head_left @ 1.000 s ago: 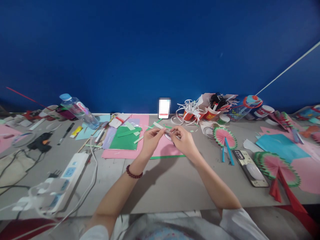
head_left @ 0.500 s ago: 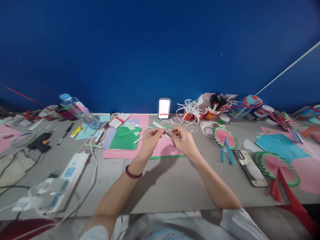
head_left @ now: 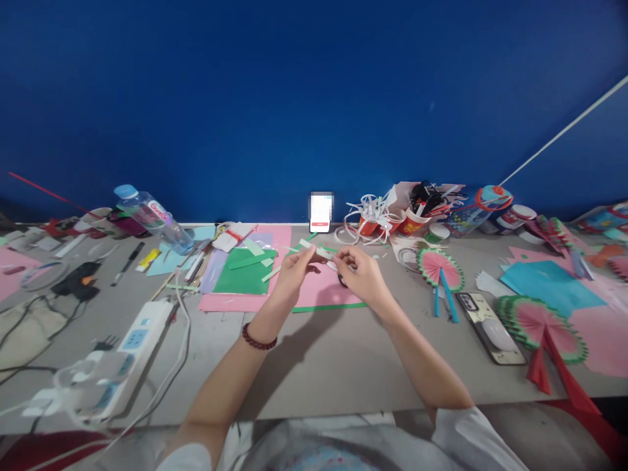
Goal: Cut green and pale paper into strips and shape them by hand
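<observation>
- Moderate, diffuse light over my table (head_left: 373,366);
- soft shadow between my forearms (head_left: 228,376);
- phone screen (head_left: 320,208) glaring white, partly pixelated;
- blue wall (head_left: 314,98) dimmer toward its upper corners;
- wide-angle stretching at the sides;
- my fingers (head_left: 349,254) slightly soft

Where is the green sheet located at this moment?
In the head view, the green sheet lies over the pink paper, left of the left hand, with the purple sheet at its left edge.
</observation>
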{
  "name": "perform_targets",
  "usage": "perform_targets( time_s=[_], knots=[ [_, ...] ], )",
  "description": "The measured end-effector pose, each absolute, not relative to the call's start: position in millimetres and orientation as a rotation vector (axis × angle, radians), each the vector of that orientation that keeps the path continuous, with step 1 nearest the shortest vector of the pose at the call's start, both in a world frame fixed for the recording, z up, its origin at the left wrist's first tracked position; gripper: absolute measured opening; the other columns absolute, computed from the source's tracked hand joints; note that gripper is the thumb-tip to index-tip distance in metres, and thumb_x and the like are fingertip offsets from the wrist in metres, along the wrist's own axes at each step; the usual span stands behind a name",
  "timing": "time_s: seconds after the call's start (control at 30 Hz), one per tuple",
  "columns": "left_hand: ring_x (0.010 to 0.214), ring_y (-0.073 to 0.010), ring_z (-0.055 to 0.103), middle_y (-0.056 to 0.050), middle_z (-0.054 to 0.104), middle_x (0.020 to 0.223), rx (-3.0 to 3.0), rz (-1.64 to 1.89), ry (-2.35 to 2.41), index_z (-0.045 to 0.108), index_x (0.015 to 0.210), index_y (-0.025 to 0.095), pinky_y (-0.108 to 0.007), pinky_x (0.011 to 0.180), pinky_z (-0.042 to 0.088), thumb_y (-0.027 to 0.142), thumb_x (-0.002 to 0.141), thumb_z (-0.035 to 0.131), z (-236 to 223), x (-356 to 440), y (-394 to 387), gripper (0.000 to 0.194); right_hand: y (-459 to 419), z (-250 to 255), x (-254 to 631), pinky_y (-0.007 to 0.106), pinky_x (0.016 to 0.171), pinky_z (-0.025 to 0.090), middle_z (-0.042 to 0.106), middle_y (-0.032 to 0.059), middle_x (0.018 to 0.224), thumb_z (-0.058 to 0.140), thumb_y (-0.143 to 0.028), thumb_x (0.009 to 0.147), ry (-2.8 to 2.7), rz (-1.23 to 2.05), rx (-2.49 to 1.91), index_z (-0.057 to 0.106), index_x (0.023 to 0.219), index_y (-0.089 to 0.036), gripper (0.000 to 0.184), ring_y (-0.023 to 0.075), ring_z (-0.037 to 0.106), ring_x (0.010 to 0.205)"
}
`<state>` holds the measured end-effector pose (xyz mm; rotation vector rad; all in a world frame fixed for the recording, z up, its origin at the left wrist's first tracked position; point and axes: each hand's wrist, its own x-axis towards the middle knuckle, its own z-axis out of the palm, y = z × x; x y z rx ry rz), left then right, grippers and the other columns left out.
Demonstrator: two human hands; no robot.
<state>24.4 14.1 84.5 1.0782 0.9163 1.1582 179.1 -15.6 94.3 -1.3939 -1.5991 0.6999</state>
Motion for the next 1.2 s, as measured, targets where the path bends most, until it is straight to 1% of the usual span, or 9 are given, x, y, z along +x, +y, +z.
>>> perform_targets(
  time_s=[0.07, 0.17, 0.27, 0.4, 0.5, 0.6, 0.83, 1.03, 1.2],
  knots=[
    [0.072, -0.0169, 0.064, -0.008, 0.072, 0.076, 1.144, 1.202, 0.942, 0.072, 0.069, 0.017, -0.026, 0.062, 0.048, 0.049, 0.072, 0.069, 81.9, 26.0, 13.8, 0.032, -15.8, 94.6, 179.3, 0.025, 0.057, 0.042, 0.06, -0.0002, 0.063, 0.052, -0.033, 0.084, -1.582, 0.703, -1.401, 0.058, 0.081, -0.02, 0.014, 0.0144, 0.056, 0.058],
    [0.071, -0.0166, 0.064, -0.005, 0.072, 0.076, 1.249, 1.253, 0.984, 0.073, 0.07, 0.018, -0.027, 0.066, 0.049, 0.041, 0.065, 0.077, 78.6, 29.0, 11.6, 0.024, -16.9, 94.9, 178.0, 0.025, 0.059, 0.042, 0.06, -0.0003, 0.064, 0.053, -0.033, 0.083, -1.587, 0.655, -1.393, 0.059, 0.08, -0.02, 0.014, 0.0142, 0.056, 0.059],
    [0.072, -0.0171, 0.064, -0.005, 0.072, 0.075, 1.275, 1.297, 1.013, 0.073, 0.069, 0.018, -0.028, 0.068, 0.049, 0.038, 0.068, 0.075, 78.3, 30.9, 9.2, 0.02, -18.3, 95.5, 175.7, 0.025, 0.06, 0.043, 0.06, 0.0006, 0.066, 0.053, -0.034, 0.083, -1.596, 0.647, -1.369, 0.059, 0.081, -0.02, 0.015, 0.0146, 0.056, 0.061],
    [0.067, -0.0155, 0.061, -0.003, 0.07, 0.07, 1.274, 1.344, 1.048, 0.07, 0.063, 0.018, -0.027, 0.064, 0.047, 0.037, 0.068, 0.075, 82.1, 31.4, 7.2, 0.02, -19.2, 96.6, 173.3, 0.025, 0.059, 0.043, 0.06, 0.0007, 0.065, 0.053, -0.032, 0.083, -1.566, 0.7, -1.363, 0.059, 0.084, -0.02, 0.013, 0.0151, 0.057, 0.061],
    [0.058, -0.0126, 0.055, -0.001, 0.065, 0.061, 1.255, 1.326, 1.089, 0.067, 0.059, 0.018, -0.025, 0.057, 0.044, 0.038, 0.066, 0.076, 86.0, 31.1, 6.5, 0.023, -19.2, 96.7, 172.7, 0.025, 0.058, 0.043, 0.061, 0.0008, 0.065, 0.053, -0.031, 0.082, -1.555, 0.714, -1.359, 0.059, 0.085, -0.02, 0.012, 0.0151, 0.058, 0.061],
    [0.053, -0.0108, 0.05, 0.0, 0.062, 0.057, 1.229, 1.299, 1.108, 0.066, 0.057, 0.018, -0.025, 0.053, 0.04, 0.039, 0.065, 0.077, 88.1, 30.7, 6.5, 0.025, -19.1, 96.3, 172.9, 0.025, 0.057, 0.043, 0.061, 0.0008, 0.065, 0.054, -0.031, 0.082, -1.542, 0.718, -1.366, 0.058, 0.085, -0.02, 0.012, 0.0151, 0.057, 0.061],
    [0.057, -0.0112, 0.052, -0.001, 0.065, 0.06, 1.193, 1.281, 1.085, 0.068, 0.058, 0.017, -0.025, 0.056, 0.041, 0.04, 0.065, 0.077, 86.8, 29.8, 7.9, 0.025, -17.8, 95.5, 173.8, 0.025, 0.057, 0.042, 0.061, 0.0008, 0.065, 0.055, -0.032, 0.081, -1.54, 0.697, -1.384, 0.058, 0.08, -0.02, 0.012, 0.0149, 0.057, 0.061],
    [0.057, -0.0106, 0.053, -0.002, 0.065, 0.061, 1.176, 1.283, 1.061, 0.068, 0.059, 0.017, -0.024, 0.056, 0.042, 0.039, 0.067, 0.076, 87.8, 30.6, 7.7, 0.025, -16.9, 94.5, 173.8, 0.024, 0.057, 0.043, 0.061, 0.0019, 0.067, 0.054, -0.032, 0.081, -1.553, 0.692, -1.372, 0.057, 0.081, -0.019, 0.013, 0.0149, 0.056, 0.062],
    [0.061, -0.0124, 0.057, -0.002, 0.066, 0.061, 1.134, 1.269, 1.052, 0.068, 0.058, 0.017, -0.024, 0.056, 0.042, 0.038, 0.066, 0.076, 87.0, 30.7, 7.8, 0.024, -17.2, 95.4, 174.3, 0.024, 0.057, 0.042, 0.059, 0.0009, 0.066, 0.054, -0.031, 0.081, -1.559, 0.681, -1.377, 0.056, 0.079, -0.02, 0.012, 0.0143, 0.055, 0.061]
  ],
)
